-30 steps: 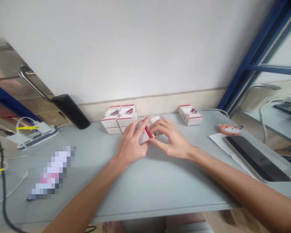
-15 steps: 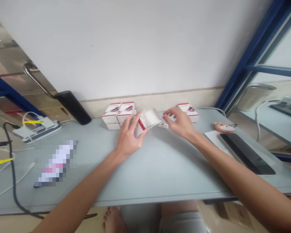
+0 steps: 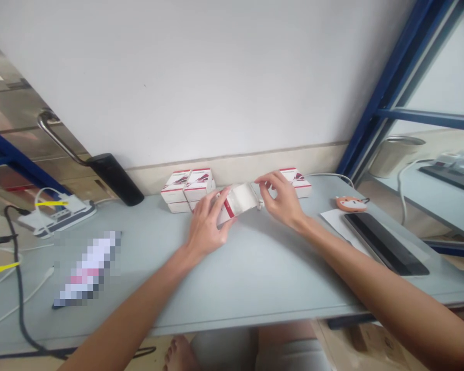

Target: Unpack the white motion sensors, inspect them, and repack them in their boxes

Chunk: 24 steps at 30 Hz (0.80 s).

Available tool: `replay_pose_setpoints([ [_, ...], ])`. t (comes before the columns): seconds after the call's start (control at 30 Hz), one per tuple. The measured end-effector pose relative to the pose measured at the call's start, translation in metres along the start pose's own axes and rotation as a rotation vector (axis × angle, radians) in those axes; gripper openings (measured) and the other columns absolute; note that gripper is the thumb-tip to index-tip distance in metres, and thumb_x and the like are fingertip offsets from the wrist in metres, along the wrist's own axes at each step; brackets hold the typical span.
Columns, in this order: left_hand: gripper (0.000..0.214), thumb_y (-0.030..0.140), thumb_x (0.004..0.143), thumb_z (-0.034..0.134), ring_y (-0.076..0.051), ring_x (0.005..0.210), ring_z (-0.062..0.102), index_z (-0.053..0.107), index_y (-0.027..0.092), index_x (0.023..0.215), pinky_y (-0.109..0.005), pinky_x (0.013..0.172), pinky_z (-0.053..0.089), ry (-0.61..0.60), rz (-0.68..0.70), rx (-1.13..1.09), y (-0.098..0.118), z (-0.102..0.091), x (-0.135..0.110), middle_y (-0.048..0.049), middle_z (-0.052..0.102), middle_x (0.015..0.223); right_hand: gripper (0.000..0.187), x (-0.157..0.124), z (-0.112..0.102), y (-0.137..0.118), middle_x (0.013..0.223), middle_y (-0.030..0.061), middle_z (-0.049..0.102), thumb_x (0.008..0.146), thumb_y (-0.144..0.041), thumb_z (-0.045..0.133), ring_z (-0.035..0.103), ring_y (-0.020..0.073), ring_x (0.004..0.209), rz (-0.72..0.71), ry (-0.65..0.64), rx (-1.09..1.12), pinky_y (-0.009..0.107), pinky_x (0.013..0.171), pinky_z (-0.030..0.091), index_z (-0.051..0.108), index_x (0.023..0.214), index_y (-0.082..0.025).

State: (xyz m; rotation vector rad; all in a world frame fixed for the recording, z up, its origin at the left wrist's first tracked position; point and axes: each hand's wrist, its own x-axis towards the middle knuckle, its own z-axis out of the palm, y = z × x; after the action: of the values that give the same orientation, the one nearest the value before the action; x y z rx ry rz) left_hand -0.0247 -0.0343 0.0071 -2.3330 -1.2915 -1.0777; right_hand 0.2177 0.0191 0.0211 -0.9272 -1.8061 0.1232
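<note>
My left hand [image 3: 208,224] is wrapped round a small white cardboard box [image 3: 244,200] with a red band, tilted over the table, its open end facing right. At that end, the curled fingers of my right hand [image 3: 281,198] are close to the flap. Thumb and forefinger are bent toward each other; whether they grip the flap or a small thing cannot be made out. A small white item [image 3: 260,204] shows just below the right fingertips, partly hidden. Left of the box stand stacked white-and-red boxes [image 3: 176,181]; another such box [image 3: 299,183] is behind my right hand.
A grey-blue table [image 3: 255,278] fills the foreground. To the left are a black cylinder [image 3: 116,179], a power strip [image 3: 65,219] with cables, and a pixelated item [image 3: 88,268]. To the right lie an orange-and-white animal-faced item [image 3: 350,204] and a dark, flat device [image 3: 384,242].
My right fingertips have moved closer to the box's open end. The small white item, earlier in plain sight on the table, is now more covered. The view has shifted slightly.
</note>
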Motion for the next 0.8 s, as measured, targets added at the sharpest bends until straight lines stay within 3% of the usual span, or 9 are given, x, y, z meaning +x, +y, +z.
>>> replay_pose_setpoints([
  [0.07, 0.079, 0.028, 0.093, 0.067, -0.033, 0.13, 0.057, 0.033, 0.029, 0.164, -0.048, 0.112, 0.045, -0.013, 0.041, 0.035, 0.003, 0.001, -0.001, -0.0149, 0.053, 0.143, 0.019, 0.001, -0.005, -0.017, 0.101, 0.0065, 0.068, 0.099, -0.019, 0.052, 0.065, 0.0211, 0.091, -0.131, 0.057, 0.059, 0.036, 0.086, 0.049, 0.07, 0.104, -0.023],
  [0.1, 0.079, 0.026, 0.092, 0.067, -0.033, 0.129, 0.057, 0.033, 0.029, 0.164, -0.048, 0.111, 0.045, -0.016, 0.061, 0.052, 0.004, 0.001, -0.002, -0.0148, 0.054, 0.142, 0.018, 0.001, -0.007, -0.024, 0.099, 0.0061, 0.068, 0.097, -0.018, 0.055, 0.064, 0.0213, 0.09, -0.192, 0.015, 0.052, 0.036, 0.086, 0.047, 0.071, 0.101, -0.023],
  [0.17, 0.08, 0.022, 0.091, 0.066, -0.033, 0.128, 0.058, 0.035, 0.028, 0.164, -0.048, 0.11, 0.045, -0.014, 0.1, 0.086, 0.005, 0.003, -0.004, -0.0152, 0.055, 0.14, 0.016, 0.0, -0.009, -0.033, 0.094, 0.0044, 0.069, 0.094, -0.016, 0.059, 0.063, 0.0208, 0.087, -0.258, -0.19, 0.004, 0.035, 0.084, 0.044, 0.073, 0.098, -0.023],
  [0.27, 0.076, 0.019, 0.09, 0.066, -0.034, 0.125, 0.059, 0.041, 0.027, 0.161, -0.049, 0.108, 0.045, -0.005, 0.172, 0.133, 0.005, 0.007, -0.006, -0.0155, 0.058, 0.137, 0.013, -0.002, -0.006, -0.031, 0.092, 0.0024, 0.073, 0.095, -0.018, 0.062, 0.065, 0.0192, 0.082, -0.181, -0.53, -0.038, 0.032, 0.078, 0.041, 0.074, 0.099, -0.023],
  [0.37, 0.073, 0.015, 0.09, 0.064, -0.034, 0.124, 0.059, 0.045, 0.027, 0.158, -0.049, 0.108, 0.045, -0.001, 0.243, 0.153, 0.003, 0.009, -0.008, -0.0157, 0.059, 0.136, 0.014, -0.003, 0.0, -0.021, 0.107, 0.0047, 0.076, 0.098, -0.021, 0.066, 0.068, 0.0204, 0.09, -0.083, -0.67, -0.079, 0.03, 0.075, 0.04, 0.074, 0.109, -0.023],
  [0.47, 0.07, 0.014, 0.089, 0.066, -0.034, 0.125, 0.059, 0.048, 0.027, 0.156, -0.05, 0.108, 0.046, 0.019, 0.248, 0.147, 0.001, 0.01, -0.008, -0.0163, 0.059, 0.138, 0.015, -0.002, 0.003, -0.016, 0.116, 0.0067, 0.074, 0.101, -0.021, 0.064, 0.069, 0.0211, 0.097, -0.103, -0.688, -0.18, 0.029, 0.075, 0.04, 0.074, 0.111, -0.023],
  [0.67, 0.066, 0.02, 0.09, 0.069, -0.034, 0.122, 0.062, 0.05, 0.028, 0.152, -0.05, 0.107, 0.046, 0.067, 0.173, 0.166, 0.001, 0.01, -0.007, -0.0163, 0.06, 0.136, 0.012, -0.004, 0.008, -0.023, 0.11, 0.0072, 0.071, 0.107, -0.027, 0.06, 0.069, 0.0205, 0.095, -0.261, -0.625, -0.36, 0.032, 0.078, 0.04, 0.069, 0.106, -0.019],
  [0.8, 0.065, 0.024, 0.092, 0.069, -0.033, 0.124, 0.061, 0.048, 0.029, 0.153, -0.049, 0.109, 0.046, 0.064, 0.127, 0.167, 0.002, 0.011, -0.005, -0.016, 0.06, 0.138, 0.011, -0.006, 0.013, -0.025, 0.113, 0.0098, 0.07, 0.107, -0.018, 0.053, 0.068, 0.0228, 0.095, -0.274, -0.587, -0.463, 0.035, 0.077, 0.039, 0.064, 0.108, -0.017],
])
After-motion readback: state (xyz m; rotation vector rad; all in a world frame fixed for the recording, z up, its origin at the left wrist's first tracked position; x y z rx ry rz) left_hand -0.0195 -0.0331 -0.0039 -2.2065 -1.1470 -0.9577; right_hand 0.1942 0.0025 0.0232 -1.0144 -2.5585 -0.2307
